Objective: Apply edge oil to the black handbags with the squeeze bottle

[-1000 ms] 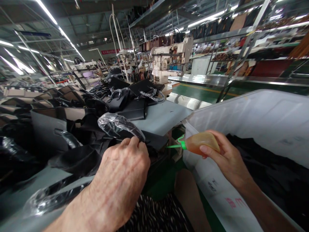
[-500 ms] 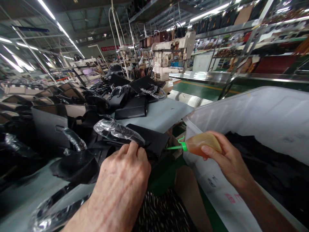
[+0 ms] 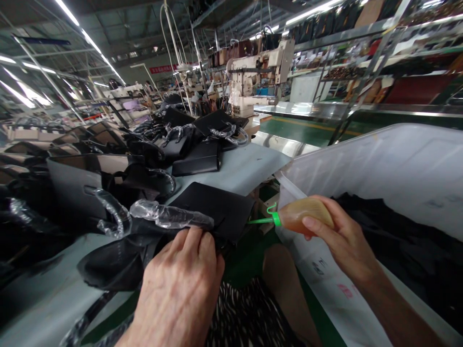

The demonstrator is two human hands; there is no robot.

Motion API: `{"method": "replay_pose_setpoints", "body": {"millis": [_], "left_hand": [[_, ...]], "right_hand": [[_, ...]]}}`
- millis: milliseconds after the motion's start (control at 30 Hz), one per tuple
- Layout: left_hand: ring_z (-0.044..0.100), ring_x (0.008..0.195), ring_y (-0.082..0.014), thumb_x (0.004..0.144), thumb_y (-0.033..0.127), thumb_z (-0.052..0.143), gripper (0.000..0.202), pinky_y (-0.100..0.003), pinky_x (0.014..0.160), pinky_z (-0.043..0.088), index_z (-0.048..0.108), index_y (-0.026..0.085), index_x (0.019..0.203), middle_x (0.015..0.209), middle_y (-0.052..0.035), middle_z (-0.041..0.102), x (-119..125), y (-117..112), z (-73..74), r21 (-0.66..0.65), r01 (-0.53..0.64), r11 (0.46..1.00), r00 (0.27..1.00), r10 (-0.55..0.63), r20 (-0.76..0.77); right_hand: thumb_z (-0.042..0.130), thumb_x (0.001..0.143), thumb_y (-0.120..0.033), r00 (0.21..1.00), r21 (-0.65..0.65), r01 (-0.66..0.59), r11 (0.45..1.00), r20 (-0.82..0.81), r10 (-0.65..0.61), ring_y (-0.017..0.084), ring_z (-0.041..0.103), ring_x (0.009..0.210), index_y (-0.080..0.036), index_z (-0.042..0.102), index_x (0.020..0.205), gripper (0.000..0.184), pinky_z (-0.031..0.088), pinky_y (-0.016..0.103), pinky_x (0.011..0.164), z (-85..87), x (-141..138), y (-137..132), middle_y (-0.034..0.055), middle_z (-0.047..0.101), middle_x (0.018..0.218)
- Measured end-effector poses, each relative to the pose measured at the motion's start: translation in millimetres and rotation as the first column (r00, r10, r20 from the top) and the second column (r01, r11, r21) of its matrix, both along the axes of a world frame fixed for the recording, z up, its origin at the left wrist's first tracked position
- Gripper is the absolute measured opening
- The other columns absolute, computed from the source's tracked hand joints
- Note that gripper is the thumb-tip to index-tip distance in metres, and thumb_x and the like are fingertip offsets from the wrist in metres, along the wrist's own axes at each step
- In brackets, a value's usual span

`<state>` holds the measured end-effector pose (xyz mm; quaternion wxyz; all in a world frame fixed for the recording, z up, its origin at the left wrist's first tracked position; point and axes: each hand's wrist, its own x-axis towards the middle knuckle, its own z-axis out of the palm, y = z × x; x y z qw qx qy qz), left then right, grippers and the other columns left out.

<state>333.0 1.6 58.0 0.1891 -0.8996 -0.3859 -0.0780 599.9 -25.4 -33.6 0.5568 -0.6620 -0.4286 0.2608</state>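
Observation:
My left hand (image 3: 181,284) is closed on the near edge of a black leather bag piece (image 3: 213,212) at the table's front edge. A handle wrapped in clear plastic (image 3: 170,215) lies just above my fingers. My right hand (image 3: 343,243) grips a small amber squeeze bottle (image 3: 302,214). The bottle's green nozzle (image 3: 262,220) points left toward the bag piece, a short gap away.
Several black bags with plastic-wrapped handles (image 3: 188,144) are piled on the grey table (image 3: 246,168). A large white bin (image 3: 379,164) with dark material inside stands at my right. Sewing machines (image 3: 260,72) and shelves fill the background.
My left hand has drawn the black bag piece nearer and lower, and its plastic-wrapped handle has flattened. My right hand and the bottle have hardly moved.

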Motion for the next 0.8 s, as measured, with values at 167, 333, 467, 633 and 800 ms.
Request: {"method": "replay_pose_setpoints", "body": {"millis": [167,333,467,633,800], "left_hand": [[0.060,0.062,-0.0203,0.083,0.009,0.044,0.018,-0.031,0.051,0.047,0.053,0.021,0.072,0.071,-0.0028,0.056,-0.8,-3.3,-1.5,-0.018,-0.018,1.000,0.998,0.019,0.052],[0.062,0.066,-0.0205,0.085,0.012,0.044,0.015,-0.031,0.053,0.048,0.054,0.021,0.076,0.075,-0.0034,0.058,-4.5,-8.2,-7.0,-0.074,-0.046,0.996,0.995,0.052,0.084],[0.062,0.068,-0.0206,0.084,0.014,0.045,0.013,-0.031,0.056,0.049,0.055,0.020,0.079,0.077,-0.0040,0.059,-7.5,-10.2,-11.5,-0.070,-0.053,0.996,0.992,0.061,0.114],[0.062,0.067,-0.0215,0.084,0.013,0.044,0.015,-0.031,0.052,0.048,0.053,0.021,0.075,0.075,-0.0035,0.058,-9.5,-11.9,-13.3,-0.099,-0.052,0.994,0.991,0.064,0.120],[0.062,0.068,-0.0221,0.085,0.014,0.045,0.014,-0.031,0.052,0.048,0.052,0.022,0.076,0.075,-0.0035,0.058,-10.8,-12.6,-14.8,-0.102,-0.045,0.994,0.989,0.058,0.133]], "right_hand": [[0.070,0.073,-0.053,1.000,0.012,-0.016,1.000,0.012,0.016,0.021,0.059,0.063,-0.019,0.058,0.106,0.049,0.054,0.028,0.047,2.2,-1.7,-2.0,0.0045,0.062,0.084],[0.070,0.072,-0.053,1.000,0.006,-0.026,1.000,-0.005,0.026,0.022,0.059,0.063,-0.021,0.059,0.104,0.047,0.053,0.029,0.045,2.7,-3.5,-2.9,0.0041,0.063,0.083],[0.071,0.073,-0.053,0.999,0.005,-0.043,0.999,-0.024,0.043,0.020,0.057,0.058,-0.022,0.059,0.104,0.045,0.052,0.029,0.044,1.9,-4.5,-4.6,0.0026,0.063,0.079],[0.070,0.077,-0.050,0.992,0.008,-0.081,0.997,-0.092,0.081,0.017,0.055,0.055,-0.024,0.059,0.106,0.040,0.049,0.027,0.047,-7.2,-3.1,-7.9,0.0004,0.062,0.075],[0.070,0.080,-0.047,0.978,0.049,-0.087,0.995,-0.188,0.095,0.017,0.055,0.059,-0.024,0.058,0.108,0.039,0.047,0.025,0.047,-15.8,-2.1,-8.9,0.0011,0.062,0.083]]}}
